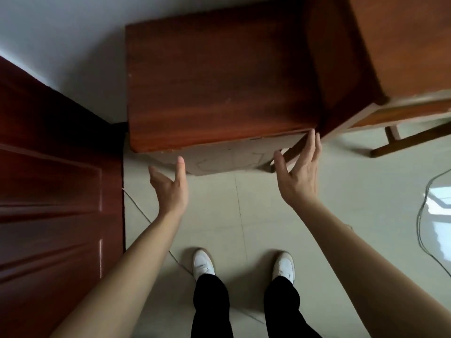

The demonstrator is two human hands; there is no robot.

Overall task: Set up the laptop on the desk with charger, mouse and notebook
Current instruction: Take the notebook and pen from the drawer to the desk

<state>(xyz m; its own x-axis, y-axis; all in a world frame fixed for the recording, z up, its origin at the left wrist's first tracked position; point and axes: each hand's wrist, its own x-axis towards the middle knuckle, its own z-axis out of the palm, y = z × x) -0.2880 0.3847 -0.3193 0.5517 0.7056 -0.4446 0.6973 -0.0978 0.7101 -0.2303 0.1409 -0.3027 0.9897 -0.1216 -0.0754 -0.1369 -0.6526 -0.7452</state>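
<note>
The left hand (170, 189), fingers spread and empty, hovers just before the near edge of the desk (219, 81), which stands against the far wall (61, 32). The right hand (300, 176), likewise spread and empty, reaches the desk's near right corner; contact unclear.

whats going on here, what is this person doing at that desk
A person stands facing a reddish-brown wooden desk with both bare hands raised toward its front edge. The left hand is open and holds nothing, below the edge. The right hand is open too, its fingers up by the desk's front right corner; contact is unclear. No laptop, charger, mouse or notebook shows in this view.
</note>
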